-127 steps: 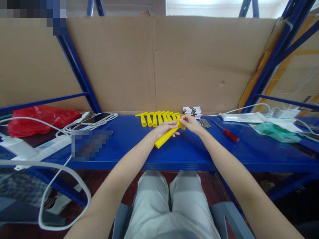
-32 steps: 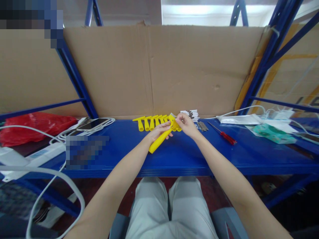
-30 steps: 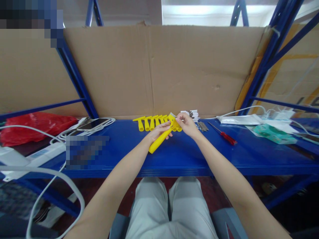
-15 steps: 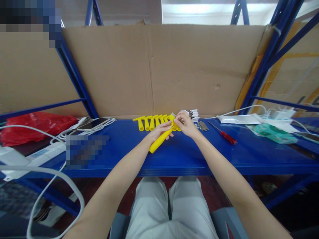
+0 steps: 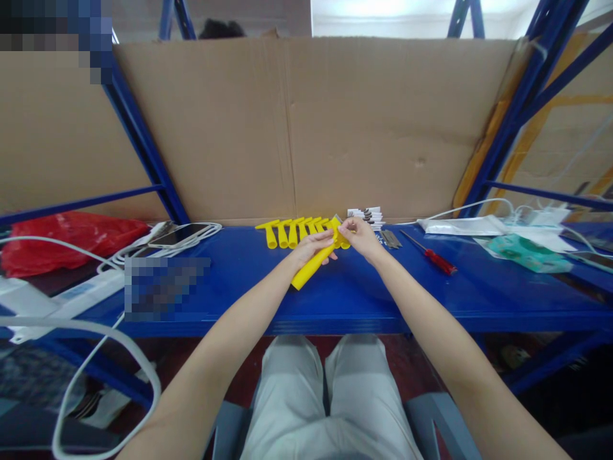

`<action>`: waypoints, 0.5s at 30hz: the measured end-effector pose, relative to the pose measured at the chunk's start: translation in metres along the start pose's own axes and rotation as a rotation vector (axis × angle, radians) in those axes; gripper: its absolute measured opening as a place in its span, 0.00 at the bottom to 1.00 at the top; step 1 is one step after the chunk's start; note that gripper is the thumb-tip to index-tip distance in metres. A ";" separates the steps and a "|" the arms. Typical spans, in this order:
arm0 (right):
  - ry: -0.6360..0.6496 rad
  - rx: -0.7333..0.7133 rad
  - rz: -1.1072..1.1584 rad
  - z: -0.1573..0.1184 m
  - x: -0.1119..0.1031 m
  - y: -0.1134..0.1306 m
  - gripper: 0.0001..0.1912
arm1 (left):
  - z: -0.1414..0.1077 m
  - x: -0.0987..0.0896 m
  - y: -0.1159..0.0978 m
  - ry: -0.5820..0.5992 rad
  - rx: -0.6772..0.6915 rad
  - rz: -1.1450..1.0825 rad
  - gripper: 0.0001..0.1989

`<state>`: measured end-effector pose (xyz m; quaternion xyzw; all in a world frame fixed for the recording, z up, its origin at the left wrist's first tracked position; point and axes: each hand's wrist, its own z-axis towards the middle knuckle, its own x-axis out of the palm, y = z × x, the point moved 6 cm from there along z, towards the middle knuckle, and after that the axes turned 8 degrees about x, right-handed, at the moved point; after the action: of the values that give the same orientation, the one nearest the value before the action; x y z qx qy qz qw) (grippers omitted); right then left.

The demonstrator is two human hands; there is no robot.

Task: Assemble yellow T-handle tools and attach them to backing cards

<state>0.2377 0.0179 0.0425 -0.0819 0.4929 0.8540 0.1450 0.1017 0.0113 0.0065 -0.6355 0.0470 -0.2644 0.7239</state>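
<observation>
My left hand (image 5: 313, 248) is wrapped round the handle of a yellow scraper (image 5: 306, 273), which slants with its butt end toward me. A pale strip shows at the front edge of its head. My right hand (image 5: 357, 233) is closed in a pinch against the side of that head; whatever lies between the fingertips is too small to make out. Behind the hands stands a row of several more yellow scrapers (image 5: 283, 235), partly covered by my hands. Right of them are a stack of small white packets (image 5: 371, 217) and some thin grey metal blades (image 5: 391, 239).
A red-handled screwdriver (image 5: 438, 260) lies on the blue table (image 5: 373, 300), right of my hands. Farther right are a white packet (image 5: 460, 226) and a green plastic pack (image 5: 527, 253). Left are a phone (image 5: 184, 234), cables and a red bag (image 5: 71, 239). Cardboard (image 5: 335, 128) closes the back.
Both hands and the scraper have shifted slightly right. My right fingers have moved a little along the scraper's head. The camera view has tilted slightly.
</observation>
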 end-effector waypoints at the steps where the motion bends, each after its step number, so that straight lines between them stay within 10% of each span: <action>1: 0.007 0.042 0.047 0.000 0.001 -0.003 0.13 | 0.000 0.001 0.000 -0.006 0.000 0.007 0.28; 15: 0.028 0.171 0.289 0.003 0.001 -0.025 0.24 | 0.000 0.004 -0.001 -0.027 -0.033 0.135 0.27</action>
<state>0.2450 0.0323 0.0229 -0.0093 0.5726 0.8195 0.0201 0.1050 0.0091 0.0091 -0.6462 0.0843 -0.2057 0.7301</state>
